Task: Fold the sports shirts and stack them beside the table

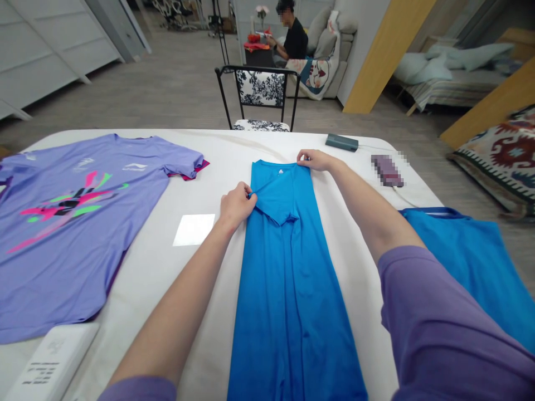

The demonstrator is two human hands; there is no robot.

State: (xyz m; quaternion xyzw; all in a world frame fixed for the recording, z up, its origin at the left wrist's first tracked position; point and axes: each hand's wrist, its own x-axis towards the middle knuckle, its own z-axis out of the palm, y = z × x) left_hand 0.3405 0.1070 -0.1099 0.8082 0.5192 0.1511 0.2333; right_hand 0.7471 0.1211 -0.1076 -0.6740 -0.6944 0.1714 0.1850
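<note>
A blue T-shirt (267,289) lies lengthwise on the white table, its sides turned inward into a long narrow strip. One sleeve is laid across its upper part, and a small pale logo shows near the collar. My left hand (237,205) pinches the shirt at its left edge, by the folded-over sleeve. Farther up, my right hand (315,159) has its fingers closed on the shirt's top right corner, by the collar. The lower end of the shirt runs out of the frame.
A purple printed T-shirt (142,223) lies spread at the left, beside a white box (54,362). A white paper (194,230) lies near my left hand. At the right are a dark power bank (341,142), a phone-like blurred item (388,170) and another blue garment (463,256). A chair (261,89) stands beyond; a person sits farther back.
</note>
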